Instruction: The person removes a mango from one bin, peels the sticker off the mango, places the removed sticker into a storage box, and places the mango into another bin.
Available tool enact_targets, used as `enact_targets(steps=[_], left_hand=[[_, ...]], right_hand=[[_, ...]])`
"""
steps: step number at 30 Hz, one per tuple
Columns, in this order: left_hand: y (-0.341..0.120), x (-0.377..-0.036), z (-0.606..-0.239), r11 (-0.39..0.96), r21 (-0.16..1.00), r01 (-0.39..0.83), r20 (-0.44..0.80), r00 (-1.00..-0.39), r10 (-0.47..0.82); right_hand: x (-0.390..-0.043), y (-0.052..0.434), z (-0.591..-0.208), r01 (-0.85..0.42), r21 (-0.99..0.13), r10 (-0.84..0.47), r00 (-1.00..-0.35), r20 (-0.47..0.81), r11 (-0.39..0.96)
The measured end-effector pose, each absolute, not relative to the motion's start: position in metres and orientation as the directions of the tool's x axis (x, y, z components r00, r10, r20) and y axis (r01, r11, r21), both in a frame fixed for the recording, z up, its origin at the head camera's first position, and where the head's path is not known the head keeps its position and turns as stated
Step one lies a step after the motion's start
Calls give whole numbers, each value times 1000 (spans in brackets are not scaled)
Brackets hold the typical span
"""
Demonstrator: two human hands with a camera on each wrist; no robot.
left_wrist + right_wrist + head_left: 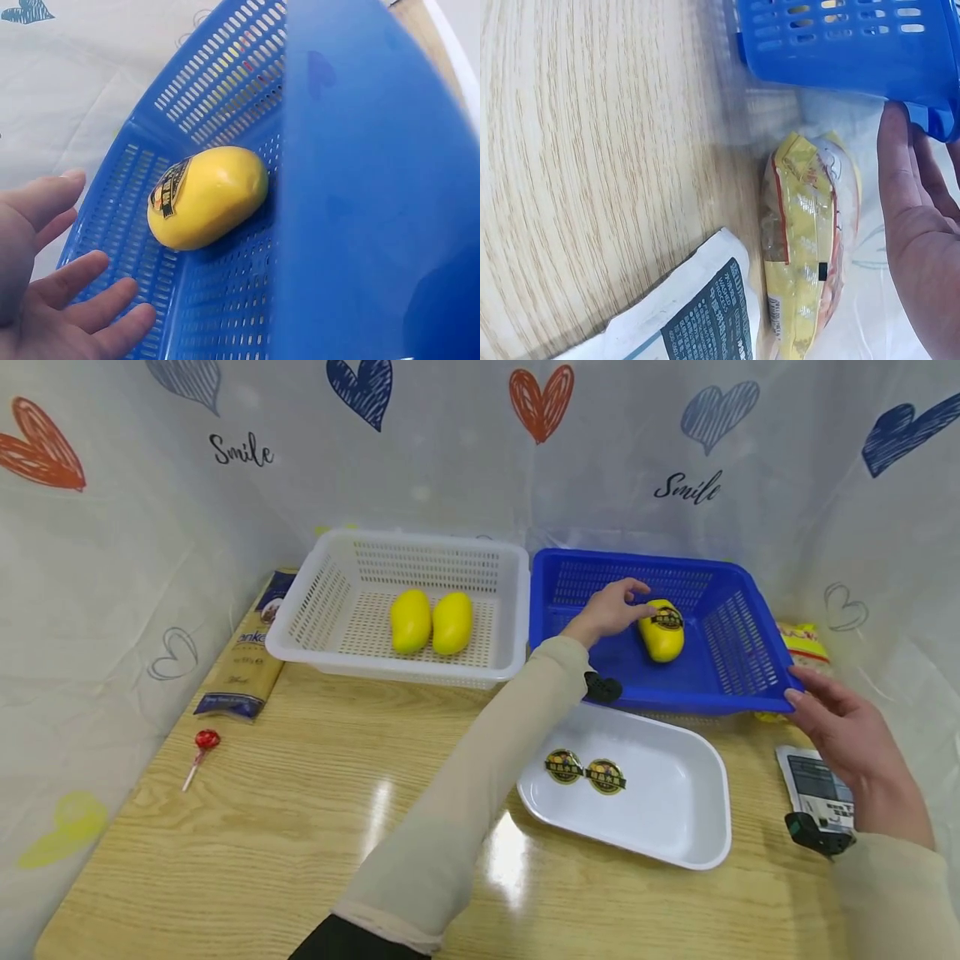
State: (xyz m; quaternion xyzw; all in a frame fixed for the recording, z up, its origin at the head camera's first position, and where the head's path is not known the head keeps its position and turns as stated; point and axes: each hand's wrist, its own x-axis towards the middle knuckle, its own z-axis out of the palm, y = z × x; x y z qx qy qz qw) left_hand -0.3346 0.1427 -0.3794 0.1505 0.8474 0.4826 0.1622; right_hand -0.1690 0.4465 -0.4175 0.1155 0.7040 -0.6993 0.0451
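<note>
Mango (pixel 663 641) lies in the blue basket (pixel 637 558), about the middle of its floor. Left hand (pixel 611 610) is nearer: over the basket, fingers spread apart, nothing held; left wrist view shows a gap between them and the fruit. From those fingers the mango lies to the right and a little toward the person. Long axis runs near to far; sticker (pixel 667 617) toward the far end, bare end pointing back at the person. Right hand (pixel 862 735) farther off, gripping the basket's near right corner. Two more mangoes (pixel 411 622) in the white basket (pixel 390 666); two stickers (pixel 605 777) on the tray (pixel 667 810).
</note>
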Motion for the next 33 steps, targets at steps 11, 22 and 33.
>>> enact_targets(steps=[11, 22, 33], left_hand=[[169, -329, -392, 476, 879, 25, -163, -923, 349], [186, -332, -388, 493, 869, 37, -94, -967, 237], [170, -351, -371, 547, 828, 120, -128, -910, 394]], right_hand=[[-158, 449, -425, 257, -966, 97, -962, -255, 8], [-154, 444, -429, 242, -969, 102, -966, -236, 45], [-172, 445, -416, 232, -973, 102, -968, -228, 22]])
